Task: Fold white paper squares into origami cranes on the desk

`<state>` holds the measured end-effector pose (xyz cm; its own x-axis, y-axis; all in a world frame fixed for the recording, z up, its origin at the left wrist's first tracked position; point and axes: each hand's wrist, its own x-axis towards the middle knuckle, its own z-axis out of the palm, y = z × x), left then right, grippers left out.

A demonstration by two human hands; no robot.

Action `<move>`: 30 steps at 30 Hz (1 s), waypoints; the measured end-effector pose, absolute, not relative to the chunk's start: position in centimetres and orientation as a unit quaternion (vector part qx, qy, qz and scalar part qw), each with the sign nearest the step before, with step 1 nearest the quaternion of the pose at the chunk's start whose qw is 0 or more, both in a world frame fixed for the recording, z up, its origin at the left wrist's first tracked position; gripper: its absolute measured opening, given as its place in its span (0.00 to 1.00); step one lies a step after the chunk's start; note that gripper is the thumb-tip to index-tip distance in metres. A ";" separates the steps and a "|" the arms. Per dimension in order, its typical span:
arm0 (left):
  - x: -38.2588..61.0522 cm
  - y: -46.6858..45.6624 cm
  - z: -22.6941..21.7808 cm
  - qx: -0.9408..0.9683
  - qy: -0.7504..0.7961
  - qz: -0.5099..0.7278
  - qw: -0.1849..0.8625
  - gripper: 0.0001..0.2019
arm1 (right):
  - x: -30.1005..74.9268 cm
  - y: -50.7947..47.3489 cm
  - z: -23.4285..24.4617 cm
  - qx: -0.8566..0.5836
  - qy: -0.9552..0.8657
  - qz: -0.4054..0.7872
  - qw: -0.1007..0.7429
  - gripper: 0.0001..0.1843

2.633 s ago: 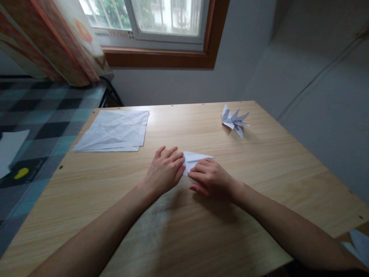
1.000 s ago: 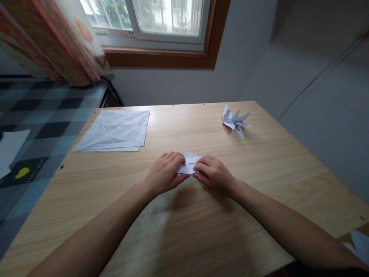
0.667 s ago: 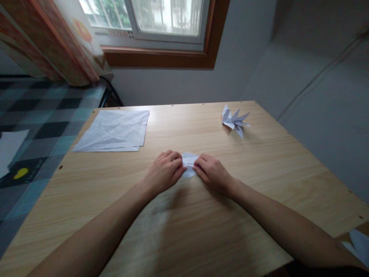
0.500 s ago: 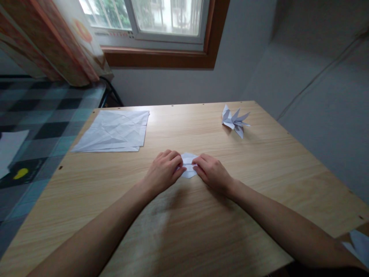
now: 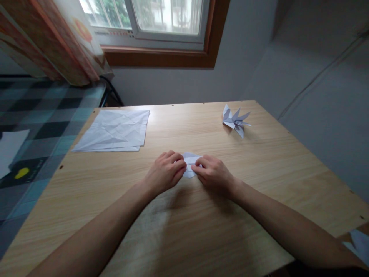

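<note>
A small folded piece of white paper point(image 5: 189, 172) lies at the middle of the wooden table, with creases running across it. On its left side my left hand point(image 5: 166, 169) grips it with curled fingers and thumb. My right hand point(image 5: 213, 171) pinches its right side between thumb and fingers. Both hands partly cover the paper, so its full outline is hidden. Beyond my right hand stands a folded paper figure point(image 5: 235, 121) with several pointed flaps.
Creased white paper sheets point(image 5: 115, 130) lie stacked at the table's back left. The wooden table point(image 5: 178, 127) ends near the wall below a window point(image 5: 170, 19). A checked cloth surface point(image 5: 57, 115) adjoins on the left. More white paper point(image 5: 359, 243) shows at the lower right.
My right hand's fingers have curled more and shifted slightly on the paper. My left hand has moved a little to the right. The other things stay in place.
</note>
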<state>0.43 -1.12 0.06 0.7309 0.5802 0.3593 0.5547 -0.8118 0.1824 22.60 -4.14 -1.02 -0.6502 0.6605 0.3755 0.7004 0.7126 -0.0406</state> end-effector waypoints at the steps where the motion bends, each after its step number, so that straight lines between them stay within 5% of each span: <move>1: 0.4 -1.1 0.0 0.931 0.303 0.199 0.032 0.10 | 22.6 -4.1 -1.1 -0.379 -0.904 -0.047 0.193 0.10; 9: 0.3 -1.2 0.1 0.939 0.281 0.192 0.055 0.14 | 22.7 -3.3 -1.7 -0.426 -0.844 0.066 0.319 0.15; 14: 0.3 -1.2 0.0 0.934 0.292 0.202 0.032 0.12 | 22.5 -3.1 -1.9 -0.432 -0.844 0.116 0.296 0.21; 30: 0.4 -1.1 -0.3 0.940 0.260 0.222 0.014 0.11 | 22.7 -3.6 -1.8 -0.389 -0.880 0.052 0.267 0.14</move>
